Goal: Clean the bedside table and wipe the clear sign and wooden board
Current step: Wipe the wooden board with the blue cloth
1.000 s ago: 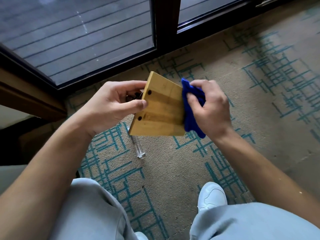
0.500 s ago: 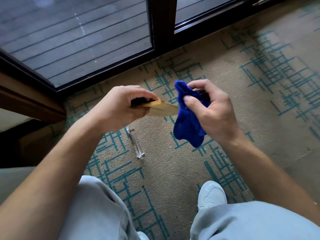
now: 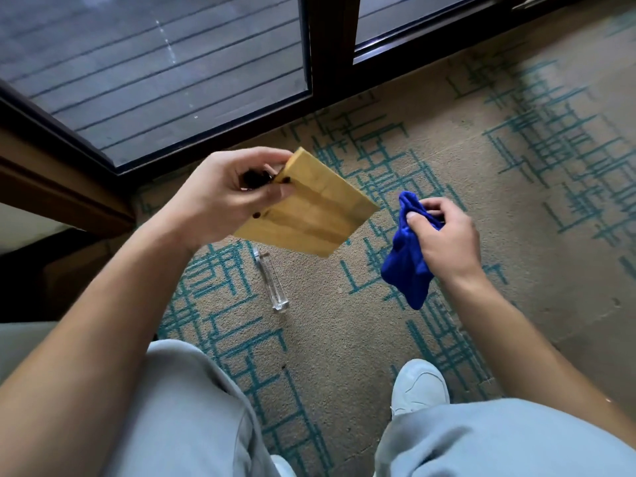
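Observation:
My left hand [image 3: 220, 197] grips the wooden board [image 3: 309, 210] by its left edge, near two dark holes, and holds it tilted over the carpet. Small dark pieces show between the fingers. My right hand [image 3: 444, 235] pinches a bunched blue cloth [image 3: 407, 259] to the right of the board, apart from it. A clear acrylic piece [image 3: 272, 284] lies on the carpet below the board.
Patterned beige and teal carpet [image 3: 516, 201] covers the floor. A dark-framed glass door [image 3: 155, 63] runs along the top. Brown wooden furniture [image 3: 51, 187] stands at the left. My legs in light trousers and a white shoe [image 3: 418, 387] fill the bottom.
The board has turned from edge-on to showing its face. My right hand with the cloth has moved away to the right and down, off the board.

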`<state>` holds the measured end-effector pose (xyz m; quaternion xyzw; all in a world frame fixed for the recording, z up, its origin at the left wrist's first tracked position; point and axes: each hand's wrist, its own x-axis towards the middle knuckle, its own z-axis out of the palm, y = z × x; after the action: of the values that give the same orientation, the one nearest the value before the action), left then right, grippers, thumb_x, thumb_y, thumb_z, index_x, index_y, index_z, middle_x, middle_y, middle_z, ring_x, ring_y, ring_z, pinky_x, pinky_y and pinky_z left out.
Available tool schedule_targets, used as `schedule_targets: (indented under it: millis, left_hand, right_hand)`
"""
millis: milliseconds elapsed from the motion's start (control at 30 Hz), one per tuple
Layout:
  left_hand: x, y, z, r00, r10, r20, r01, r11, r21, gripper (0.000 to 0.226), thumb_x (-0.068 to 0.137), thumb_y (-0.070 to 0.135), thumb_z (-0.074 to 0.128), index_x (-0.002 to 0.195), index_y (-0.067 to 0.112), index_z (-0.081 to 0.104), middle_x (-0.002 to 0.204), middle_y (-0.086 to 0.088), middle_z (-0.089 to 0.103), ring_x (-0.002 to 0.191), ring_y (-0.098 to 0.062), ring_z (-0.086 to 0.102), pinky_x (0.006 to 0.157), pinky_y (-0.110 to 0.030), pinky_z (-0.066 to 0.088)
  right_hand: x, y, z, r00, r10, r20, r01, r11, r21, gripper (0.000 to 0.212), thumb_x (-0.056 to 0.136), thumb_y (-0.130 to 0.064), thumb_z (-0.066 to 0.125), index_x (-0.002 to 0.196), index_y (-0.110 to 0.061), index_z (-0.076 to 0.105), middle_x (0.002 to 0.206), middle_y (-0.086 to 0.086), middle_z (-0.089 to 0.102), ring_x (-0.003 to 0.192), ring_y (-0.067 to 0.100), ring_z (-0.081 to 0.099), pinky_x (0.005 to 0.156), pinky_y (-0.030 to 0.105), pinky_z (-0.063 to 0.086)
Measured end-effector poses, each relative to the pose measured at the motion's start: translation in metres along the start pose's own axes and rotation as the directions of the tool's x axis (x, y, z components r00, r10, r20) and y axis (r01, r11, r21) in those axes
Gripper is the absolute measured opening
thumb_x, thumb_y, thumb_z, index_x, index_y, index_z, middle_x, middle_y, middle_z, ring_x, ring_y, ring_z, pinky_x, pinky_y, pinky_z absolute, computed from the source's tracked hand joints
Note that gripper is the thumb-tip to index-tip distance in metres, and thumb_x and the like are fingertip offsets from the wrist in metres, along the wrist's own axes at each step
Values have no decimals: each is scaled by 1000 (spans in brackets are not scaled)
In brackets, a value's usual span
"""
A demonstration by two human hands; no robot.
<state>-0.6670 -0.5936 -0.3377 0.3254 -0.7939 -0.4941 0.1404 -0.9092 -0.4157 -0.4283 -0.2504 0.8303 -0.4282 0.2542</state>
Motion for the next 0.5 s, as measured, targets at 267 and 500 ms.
schedule_targets:
  millis: [267,500]
  left_hand:
    - [36,-35,13,968,-211,135,219,975,-44,20,88,20,77,104,15,67,90,-9,63,78,-16,57,67,-30,53]
    - [80,-90,70,844,-405,351,435,900,-6,12,86,27,78,93,30,70,95,-1,65,87,-19,57,77,-33,47]
  right_hand:
    - [-11,17,-14,995,1,97,-20,981,193,13,91,-9,69,101,-17,69,90,-6,70,75,2,63,72,19,51]
    - [-23,41,-14,986,56,157,-97,960,264,16,91,-6,69,92,-23,69,86,-6,70,77,10,64,76,29,53]
